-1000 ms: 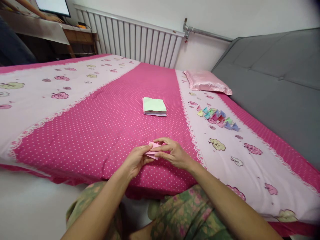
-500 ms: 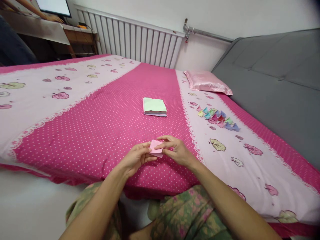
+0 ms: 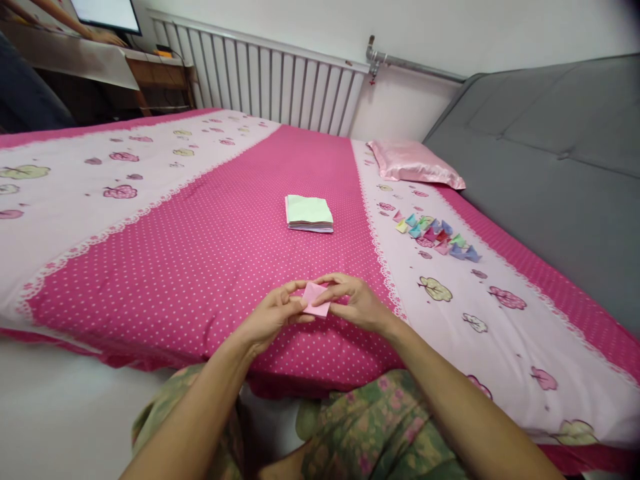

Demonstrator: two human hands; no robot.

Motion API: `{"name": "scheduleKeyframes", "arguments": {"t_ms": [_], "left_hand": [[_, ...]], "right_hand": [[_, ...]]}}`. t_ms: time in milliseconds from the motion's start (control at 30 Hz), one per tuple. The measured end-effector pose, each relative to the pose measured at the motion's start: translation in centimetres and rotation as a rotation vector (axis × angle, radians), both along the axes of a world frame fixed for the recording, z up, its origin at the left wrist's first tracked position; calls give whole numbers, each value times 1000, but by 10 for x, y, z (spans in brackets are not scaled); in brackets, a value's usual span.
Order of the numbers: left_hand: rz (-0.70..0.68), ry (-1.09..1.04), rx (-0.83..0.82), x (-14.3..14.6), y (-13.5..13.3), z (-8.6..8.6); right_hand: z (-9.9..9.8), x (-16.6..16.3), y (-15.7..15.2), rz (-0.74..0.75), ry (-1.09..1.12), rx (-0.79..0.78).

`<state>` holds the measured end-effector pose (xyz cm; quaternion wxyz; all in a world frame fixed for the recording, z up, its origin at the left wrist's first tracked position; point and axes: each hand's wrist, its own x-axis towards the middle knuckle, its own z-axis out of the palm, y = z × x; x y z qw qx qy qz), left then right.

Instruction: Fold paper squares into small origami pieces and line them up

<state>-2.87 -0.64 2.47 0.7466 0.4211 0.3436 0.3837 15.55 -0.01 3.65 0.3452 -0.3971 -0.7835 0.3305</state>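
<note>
A small folded pink paper (image 3: 315, 300) is held just above the near edge of the bed, pinched from both sides. My left hand (image 3: 273, 317) grips its left edge with thumb and fingertips. My right hand (image 3: 353, 303) pinches its right side, fingers curled over the top. Farther up the pink dotted bedspread (image 3: 225, 240) lies a stack of square papers (image 3: 309, 213) with a pale green sheet on top. To the right, a cluster of small folded paper pieces (image 3: 434, 235) in several colours rests on the pale strip of the sheet.
A pink satin pillow (image 3: 413, 164) lies by the grey headboard (image 3: 545, 153) on the right. A white radiator (image 3: 265, 80) lines the far wall. At the top left stands a desk (image 3: 125, 67) with a monitor, where another person's arm rests.
The pink paper has been turned between my fingers, from lying flat and low to showing a pointed, angled face. Both hands stayed in the same spot.
</note>
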Motion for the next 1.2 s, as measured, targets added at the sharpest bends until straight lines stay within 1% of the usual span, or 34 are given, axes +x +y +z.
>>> {"name": "scheduleKeyframes", "arguments": {"t_ms": [67,133,167,233,267,300,333,400,433,500,667,833,933,1100,1200], "left_hand": [[20,52,62,2,3,-8],[54,191,168,2,7,-18],[94,281,241,2,9,-22],[241,529,416,-1,12,-28],[293,686,522,-3,12,-28],[309,837,625,-5,12,-27],[288,952,716,-6,11,-26],[188,1072,793,-7,8,-21],[141,1099,804,-6,7,-20],[99,1134,795,-3,4,-18],[134,1239,741,5,2,-23],[186,1303,630,7,1,-24],[209,1339,621,9,0,-23],[175,1423,627,12,-1,-19],[168,1489,637,14,-1,-18]], "right_hand": [[-5,-1,1,-65,-15,-20],[-15,-3,3,-167,-42,-66],[-21,-5,3,-225,-65,-97],[-32,-8,4,-306,-121,-145],[-37,-10,4,-338,-152,-152],[-40,-12,4,-357,-182,-149],[-42,-13,4,-369,-211,-143],[-43,-15,3,-377,-266,-131],[-41,-15,3,-379,-290,-129],[-38,-15,3,-377,-322,-128],[-37,-8,6,-317,-305,-209],[-39,1,11,-335,-293,-293],[-37,3,12,-332,-285,-297],[-37,1,14,-363,-294,-319],[-40,-2,16,-396,-317,-304]]}}
